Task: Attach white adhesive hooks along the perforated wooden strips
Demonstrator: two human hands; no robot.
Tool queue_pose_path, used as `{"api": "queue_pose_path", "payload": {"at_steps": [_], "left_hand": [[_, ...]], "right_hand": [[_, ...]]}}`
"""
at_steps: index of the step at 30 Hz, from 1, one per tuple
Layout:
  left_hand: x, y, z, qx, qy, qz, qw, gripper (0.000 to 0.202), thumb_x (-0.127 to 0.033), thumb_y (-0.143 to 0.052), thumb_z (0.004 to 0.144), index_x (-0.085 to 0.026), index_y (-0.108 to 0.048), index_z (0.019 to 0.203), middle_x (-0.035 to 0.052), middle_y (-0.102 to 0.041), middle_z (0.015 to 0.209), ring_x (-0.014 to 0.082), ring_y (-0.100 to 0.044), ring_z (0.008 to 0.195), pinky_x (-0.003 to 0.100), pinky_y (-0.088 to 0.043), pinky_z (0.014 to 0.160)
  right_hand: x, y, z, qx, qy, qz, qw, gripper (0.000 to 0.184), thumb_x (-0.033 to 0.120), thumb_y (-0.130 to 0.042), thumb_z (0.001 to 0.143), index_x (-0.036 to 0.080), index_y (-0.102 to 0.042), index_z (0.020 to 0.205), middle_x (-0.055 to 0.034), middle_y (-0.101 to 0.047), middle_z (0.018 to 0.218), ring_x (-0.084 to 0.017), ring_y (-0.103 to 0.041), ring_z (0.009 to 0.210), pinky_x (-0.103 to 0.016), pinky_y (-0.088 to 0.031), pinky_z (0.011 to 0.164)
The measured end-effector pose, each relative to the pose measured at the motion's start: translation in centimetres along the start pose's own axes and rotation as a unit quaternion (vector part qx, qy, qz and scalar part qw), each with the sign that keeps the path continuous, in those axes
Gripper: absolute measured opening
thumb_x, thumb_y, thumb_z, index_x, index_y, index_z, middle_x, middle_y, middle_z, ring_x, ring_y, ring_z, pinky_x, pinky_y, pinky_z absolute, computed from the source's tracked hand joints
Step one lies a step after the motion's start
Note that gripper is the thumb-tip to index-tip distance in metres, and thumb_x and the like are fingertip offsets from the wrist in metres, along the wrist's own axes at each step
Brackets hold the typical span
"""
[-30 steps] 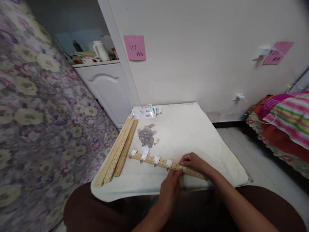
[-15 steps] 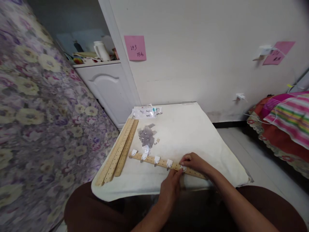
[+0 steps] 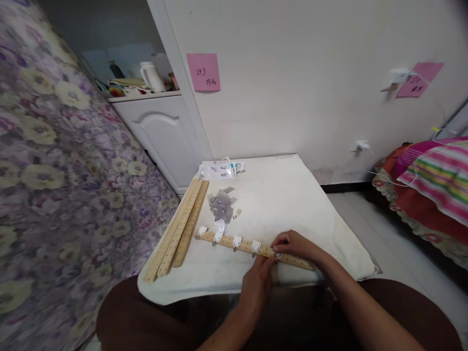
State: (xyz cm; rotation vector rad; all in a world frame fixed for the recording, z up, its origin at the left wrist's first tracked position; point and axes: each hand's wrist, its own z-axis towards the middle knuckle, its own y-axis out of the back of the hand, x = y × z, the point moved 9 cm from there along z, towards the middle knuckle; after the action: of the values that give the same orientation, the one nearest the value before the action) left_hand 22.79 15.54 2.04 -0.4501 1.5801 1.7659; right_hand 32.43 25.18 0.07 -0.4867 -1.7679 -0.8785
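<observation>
A narrow wooden strip [image 3: 228, 240] with rows of small holes lies slantwise near the table's front edge. Several small white tags with metal hook-like ends sit along it, among them one tag [image 3: 237, 241] near its middle and another tag [image 3: 256, 246] left of my hands. At the strip's right half, my right hand [image 3: 294, 244] pinches a further white tag [image 3: 278, 255] from above. My left hand [image 3: 259, 280] has its fingers closed on that tag's lower end from the front. Fingertips hide most of this piece.
More perforated wooden strips [image 3: 179, 229] lie along the table's left side. Beyond the tagged strip is a pile of small clear bags [image 3: 221, 207], with a loose small hook piece [image 3: 237, 213] beside it. A clear package [image 3: 218, 170] rests at the back of the cloth-covered table [image 3: 270, 195].
Both hands stay at the same tag, with only slight finger movement. The whole view has shifted very slightly.
</observation>
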Motion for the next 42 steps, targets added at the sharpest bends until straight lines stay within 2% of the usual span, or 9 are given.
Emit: {"api": "queue_pose_path", "payload": {"at_steps": [6,13,17,20,24,29,42], "left_hand": [[-0.3,-0.1,0.1,0.013,0.001,-0.006,1.0,0.051,-0.007,-0.036,0.082,-0.028,-0.051,0.126,0.0055,-0.058,0.115,0.0186,-0.057,0.104,0.032,-0.048,0.087],[0.0,-0.4,0.1,0.032,0.021,0.023,0.999,0.049,-0.009,-0.036,0.084,-0.027,-0.05,0.126,0.0066,-0.058,0.112,0.0184,-0.059,0.097,0.031,-0.049,0.082],[0.0,-0.2,-0.1,0.027,0.016,0.014,0.999,0.054,-0.006,-0.036,0.082,-0.029,-0.046,0.13,0.0058,-0.057,0.113,0.0177,-0.059,0.099,0.031,-0.049,0.084],[-0.1,-0.1,-0.2,0.014,0.002,0.0,1.0,0.056,-0.005,-0.036,0.081,-0.029,-0.046,0.131,0.0063,-0.057,0.116,0.0179,-0.058,0.102,0.032,-0.049,0.086],[0.3,-0.1,-0.3,0.0,-0.01,-0.021,1.0,0.052,-0.007,-0.036,0.083,-0.027,-0.045,0.131,0.0075,-0.055,0.123,0.0189,-0.056,0.109,0.035,-0.048,0.091],[0.8,-0.1,-0.5,-0.01,-0.02,-0.048,0.999,0.047,-0.01,-0.038,0.086,-0.024,-0.044,0.131,0.0088,-0.053,0.128,0.0195,-0.05,0.118,0.039,-0.044,0.099],[0.8,0.2,-0.8,-0.019,-0.032,-0.063,0.997,0.045,-0.011,-0.038,0.088,-0.023,-0.045,0.13,0.0093,-0.055,0.124,0.0193,-0.051,0.115,0.039,-0.045,0.098]], "right_hand": [[0.0,-0.1,-0.1,0.009,-0.016,0.044,0.999,0.019,0.024,-0.066,0.065,0.014,-0.072,0.082,-0.0006,-0.067,0.068,-0.014,-0.057,0.063,-0.024,-0.04,0.06],[-0.8,-0.2,0.5,0.007,-0.022,0.049,0.999,0.017,0.02,-0.067,0.062,0.015,-0.072,0.077,0.0,-0.066,0.066,-0.013,-0.055,0.062,-0.023,-0.04,0.059],[-0.6,-0.3,0.5,0.02,-0.008,0.039,0.999,0.018,0.021,-0.067,0.064,0.015,-0.071,0.08,0.0008,-0.065,0.065,-0.012,-0.054,0.06,-0.023,-0.038,0.057],[-0.2,-0.2,0.2,0.024,-0.001,0.04,0.999,0.021,0.024,-0.066,0.067,0.015,-0.071,0.085,-0.0007,-0.068,0.072,-0.014,-0.057,0.066,-0.024,-0.041,0.061],[0.2,0.3,-0.1,0.014,0.011,0.038,0.999,0.023,0.026,-0.062,0.071,0.016,-0.069,0.09,-0.0027,-0.069,0.083,-0.015,-0.059,0.074,-0.026,-0.043,0.068],[0.2,0.3,0.0,0.013,0.007,0.033,0.999,0.022,0.025,-0.059,0.073,0.016,-0.069,0.09,-0.0022,-0.069,0.08,-0.015,-0.059,0.071,-0.026,-0.043,0.065],[0.0,0.5,-0.1,0.006,-0.006,0.0,1.0,0.023,0.03,-0.06,0.074,0.016,-0.07,0.089,-0.003,-0.07,0.081,-0.016,-0.06,0.072,-0.026,-0.044,0.065]]}}
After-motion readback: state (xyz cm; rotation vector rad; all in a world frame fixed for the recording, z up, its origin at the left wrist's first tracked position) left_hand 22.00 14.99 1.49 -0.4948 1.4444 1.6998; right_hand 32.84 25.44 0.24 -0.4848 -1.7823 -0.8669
